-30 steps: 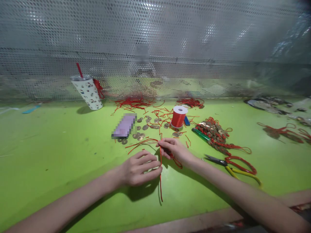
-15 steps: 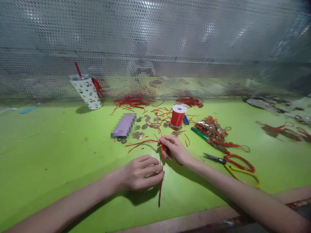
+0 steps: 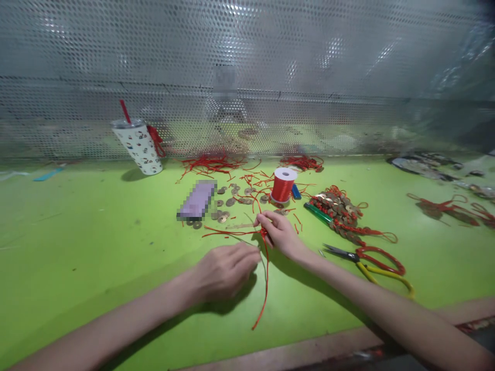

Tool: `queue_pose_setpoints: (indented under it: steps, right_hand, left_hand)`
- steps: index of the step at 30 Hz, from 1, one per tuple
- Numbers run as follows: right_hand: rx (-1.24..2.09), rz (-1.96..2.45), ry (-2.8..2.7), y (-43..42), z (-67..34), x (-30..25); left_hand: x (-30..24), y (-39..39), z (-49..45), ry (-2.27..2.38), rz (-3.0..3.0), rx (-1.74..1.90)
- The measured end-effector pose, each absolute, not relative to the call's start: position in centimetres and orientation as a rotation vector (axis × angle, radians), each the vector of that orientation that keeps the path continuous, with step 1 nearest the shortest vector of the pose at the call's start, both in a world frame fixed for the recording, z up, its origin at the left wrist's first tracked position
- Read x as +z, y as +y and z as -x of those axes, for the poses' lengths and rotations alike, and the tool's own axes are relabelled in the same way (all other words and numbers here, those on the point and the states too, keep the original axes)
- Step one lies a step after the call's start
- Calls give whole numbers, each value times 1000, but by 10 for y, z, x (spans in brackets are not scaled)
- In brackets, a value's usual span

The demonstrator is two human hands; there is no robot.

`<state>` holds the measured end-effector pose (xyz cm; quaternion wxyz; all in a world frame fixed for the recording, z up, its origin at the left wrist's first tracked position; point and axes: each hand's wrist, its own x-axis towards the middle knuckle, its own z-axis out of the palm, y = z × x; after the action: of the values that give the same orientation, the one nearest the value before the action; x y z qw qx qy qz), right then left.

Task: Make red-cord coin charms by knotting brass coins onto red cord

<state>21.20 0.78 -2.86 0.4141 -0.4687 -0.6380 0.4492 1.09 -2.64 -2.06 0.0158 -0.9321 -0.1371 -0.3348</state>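
Note:
My right hand (image 3: 279, 233) pinches a red cord (image 3: 265, 278) at mid-table, fingers closed around it. The cord hangs down from that pinch toward the table's near edge and curls at its end. My left hand (image 3: 225, 270) hovers just left of the cord, fingers curled and slightly blurred, its fingertips near the cord. I cannot make out whether they grip anything. Behind my hands lie several brass coins (image 3: 228, 202) and loose red cord scraps (image 3: 212, 164). A red thread spool (image 3: 283, 185) stands upright behind my right hand.
Yellow-handled scissors (image 3: 367, 265) lie right of my right arm. A pile of coins strung on red cord (image 3: 342, 211), a green lighter (image 3: 317, 214), a phone (image 3: 196, 200) and a patterned cup with a straw (image 3: 139, 145) sit on the green table (image 3: 77, 232). A perforated metal screen (image 3: 247, 77) backs it.
My left hand lifted off the table and curled its fingers. My right hand shifted slightly right with the cord, whose lower end swung rightward.

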Motion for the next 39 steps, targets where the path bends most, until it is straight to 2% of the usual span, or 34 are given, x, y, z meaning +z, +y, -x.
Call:
queue_pose_setpoints:
  steps: [6, 11, 15, 22, 39]
  right_hand:
    - [1023, 1159, -1683, 0, -208, -28]
    - [1011, 1115, -1696, -4, -206, -31]
    - [998, 1099, -1739, -4, -205, -31]
    - [766, 1061, -1858, -1, -205, -34]
    - [937, 1038, -1795, -4, -206, -34]
  left_hand:
    - [-16, -27, -21, -1695, 3147, -1475]
    - [-10, -23, -28, -2281, 3329, -1632]
    - [-12, -15, -28, -2231, 3267, -1700]
    - [-14, -9, -25, -2190, 3255, -1688]
    - [-21, -12, -26, -2154, 3177, -1856]
